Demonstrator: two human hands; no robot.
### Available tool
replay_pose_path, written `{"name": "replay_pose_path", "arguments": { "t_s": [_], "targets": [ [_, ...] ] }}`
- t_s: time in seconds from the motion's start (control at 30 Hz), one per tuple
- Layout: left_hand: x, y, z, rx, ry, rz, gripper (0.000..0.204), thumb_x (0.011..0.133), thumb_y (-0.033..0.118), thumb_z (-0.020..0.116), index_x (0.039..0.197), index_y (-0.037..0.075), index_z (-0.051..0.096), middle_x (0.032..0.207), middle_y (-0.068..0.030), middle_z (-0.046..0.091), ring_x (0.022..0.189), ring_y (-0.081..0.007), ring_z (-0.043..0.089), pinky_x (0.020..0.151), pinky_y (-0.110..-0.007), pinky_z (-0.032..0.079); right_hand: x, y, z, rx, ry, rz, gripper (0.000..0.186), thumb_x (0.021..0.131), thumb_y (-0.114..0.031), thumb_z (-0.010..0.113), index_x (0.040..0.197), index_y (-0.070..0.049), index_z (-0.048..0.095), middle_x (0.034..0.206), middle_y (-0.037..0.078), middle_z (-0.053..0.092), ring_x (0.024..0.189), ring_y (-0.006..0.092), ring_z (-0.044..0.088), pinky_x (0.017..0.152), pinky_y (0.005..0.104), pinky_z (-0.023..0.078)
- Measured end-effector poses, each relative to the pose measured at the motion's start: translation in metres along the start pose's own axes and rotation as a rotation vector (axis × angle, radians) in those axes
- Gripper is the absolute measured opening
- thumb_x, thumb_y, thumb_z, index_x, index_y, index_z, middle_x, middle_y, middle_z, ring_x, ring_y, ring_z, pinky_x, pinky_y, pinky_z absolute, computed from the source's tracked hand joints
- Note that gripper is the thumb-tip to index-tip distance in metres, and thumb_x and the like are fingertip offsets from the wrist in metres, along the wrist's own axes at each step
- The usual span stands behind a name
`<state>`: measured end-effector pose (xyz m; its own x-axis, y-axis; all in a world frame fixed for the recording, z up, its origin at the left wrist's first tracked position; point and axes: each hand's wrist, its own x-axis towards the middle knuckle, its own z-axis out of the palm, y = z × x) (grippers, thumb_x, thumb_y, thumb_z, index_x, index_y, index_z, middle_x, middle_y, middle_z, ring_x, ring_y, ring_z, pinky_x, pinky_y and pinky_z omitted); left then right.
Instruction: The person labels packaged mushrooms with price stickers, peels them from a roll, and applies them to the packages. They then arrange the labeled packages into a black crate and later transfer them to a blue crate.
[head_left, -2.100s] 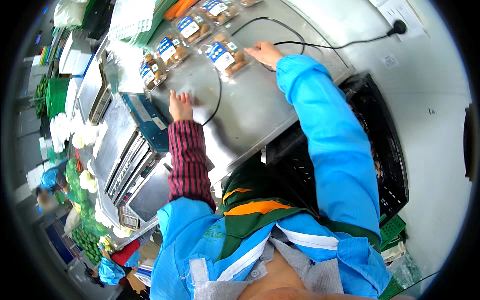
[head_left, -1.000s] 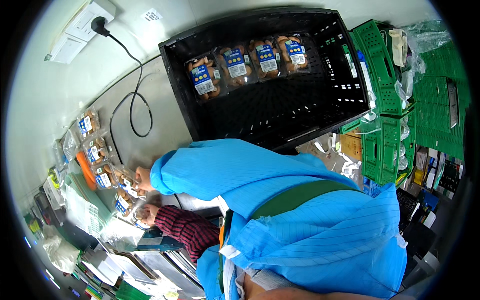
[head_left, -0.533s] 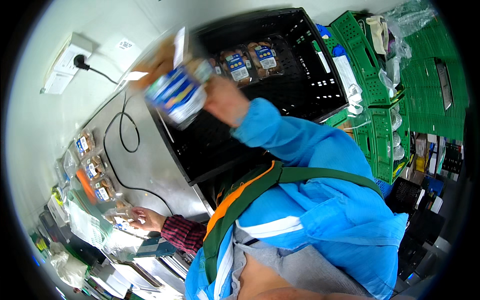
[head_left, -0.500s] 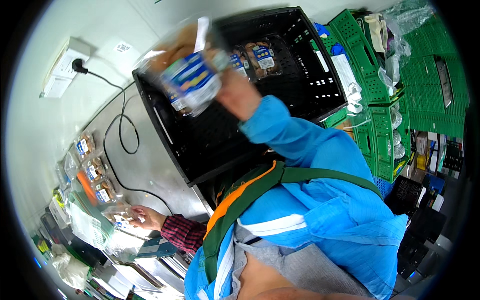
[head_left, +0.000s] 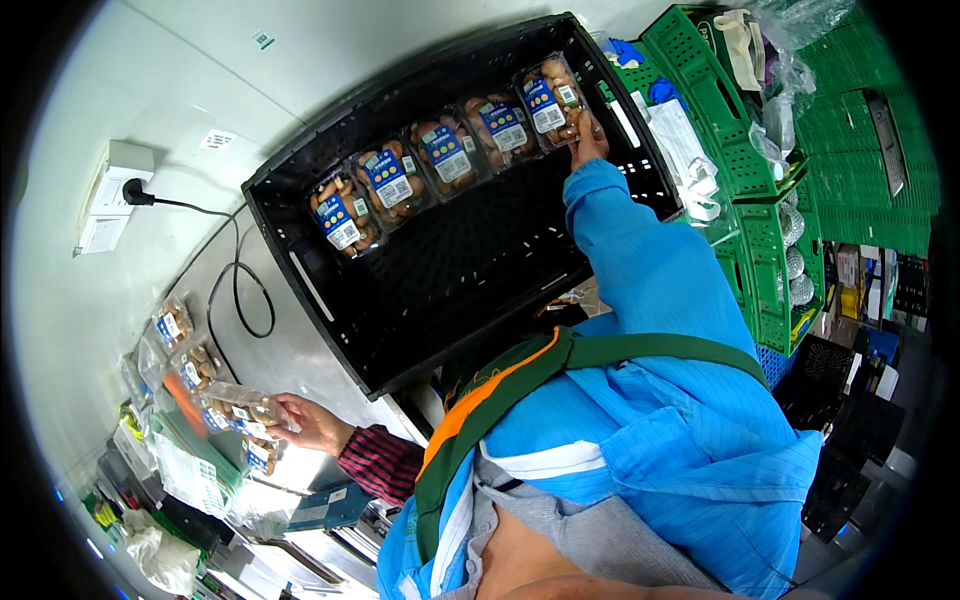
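At the right end of a row inside the black crate (head_left: 440,290), my right hand (head_left: 590,141) is closed on the lower edge of a mushroom pack (head_left: 553,100), clear plastic with a blue-and-white label. Similar packs line the crate's far side, among them a left-end pack (head_left: 345,216) and a middle pack (head_left: 447,153). To the left, past the crate, my left hand (head_left: 316,425) grips another mushroom pack (head_left: 243,409) by its side, thumb on top. Close to it lie further packs, one (head_left: 262,456) partly hidden below it and another (head_left: 195,368) behind.
A black cable (head_left: 238,266) runs over the metal table (head_left: 290,325) from a wall socket (head_left: 118,190), between the crate and the left-hand packs. Green crates (head_left: 700,100) are stacked to the right of the black one. An orange strip (head_left: 183,402) lies by the loose packs.
My right hand has carried its pack from above the crate's left part to the right end of the row. My left hand has shifted slightly upward with a pack in its grip.
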<state>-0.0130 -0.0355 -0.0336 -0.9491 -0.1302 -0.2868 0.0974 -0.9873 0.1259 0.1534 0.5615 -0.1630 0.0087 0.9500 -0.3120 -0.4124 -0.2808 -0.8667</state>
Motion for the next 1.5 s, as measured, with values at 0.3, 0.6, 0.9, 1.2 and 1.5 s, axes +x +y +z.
{"name": "replay_pose_path", "arguments": {
  "t_s": [0.3,0.6,0.9,1.2,1.5],
  "targets": [
    [-0.031,-0.013,0.008,0.127,-0.017,0.022,0.043,0.084,0.014,0.068,0.118,-0.006,0.049,0.112,-0.017,0.059,0.106,-0.0254,0.057,0.098,-0.035,0.047,0.037,0.022,0.001,-0.273,0.205,0.325,0.037,0.085,-0.037,0.067,0.103,-0.006,0.061,0.092,0.006,0.063,0.082,0.0175,0.062,0.067,0.0288,0.053],
    [-0.031,-0.058,0.02,0.191,-0.163,-0.121,0.04,0.088,0.02,0.063,0.117,-0.006,0.053,0.111,-0.0168,0.06,0.105,-0.0237,0.058,0.1,-0.038,0.046,0.049,0.016,-0.005,-0.384,-0.089,0.524,0.046,0.088,-0.053,0.057,0.111,-0.013,0.06,0.11,0.004,0.061,0.099,0.0185,0.057,0.085,0.0368,0.047],
    [-0.109,-0.136,0.036,0.965,-0.267,-0.298,0.051,0.087,0.016,0.065,0.131,0.003,0.043,0.123,-0.0097,0.054,0.106,-0.0184,0.057,0.091,-0.032,0.046,-0.16,-0.066,0.064,-0.719,-1.027,0.964,0.086,0.083,-0.073,0.04,0.144,-0.013,0.031,0.134,0.016,0.047,0.118,0.0234,0.047,0.082,0.0313,0.042],
    [-0.143,-0.144,0.041,1.684,-0.265,-0.295,0.071,0.08,0.006,0.071,0.139,-0.001,0.032,0.132,-0.0171,0.047,0.119,-0.0251,0.05,0.093,-0.033,0.047,-0.229,-0.001,0.087,-0.629,-1.229,1.222,0.058,0.088,-0.043,0.061,0.131,-0.007,0.044,0.126,0.011,0.054,0.119,0.0268,0.05,0.102,0.0477,0.038],
    [-0.109,-0.067,0.046,1.519,-0.091,-0.063,0.045,0.085,0.002,0.065,0.127,-0.003,0.049,0.122,-0.0121,0.056,0.112,-0.0202,0.055,0.095,-0.031,0.046,-0.255,0.151,0.077,-0.983,-1.502,1.034,0.07,0.081,-0.049,0.068,0.128,0.0,0.048,0.124,0.014,0.056,0.112,0.0304,0.055,0.097,0.045,0.043]
  ]
}}
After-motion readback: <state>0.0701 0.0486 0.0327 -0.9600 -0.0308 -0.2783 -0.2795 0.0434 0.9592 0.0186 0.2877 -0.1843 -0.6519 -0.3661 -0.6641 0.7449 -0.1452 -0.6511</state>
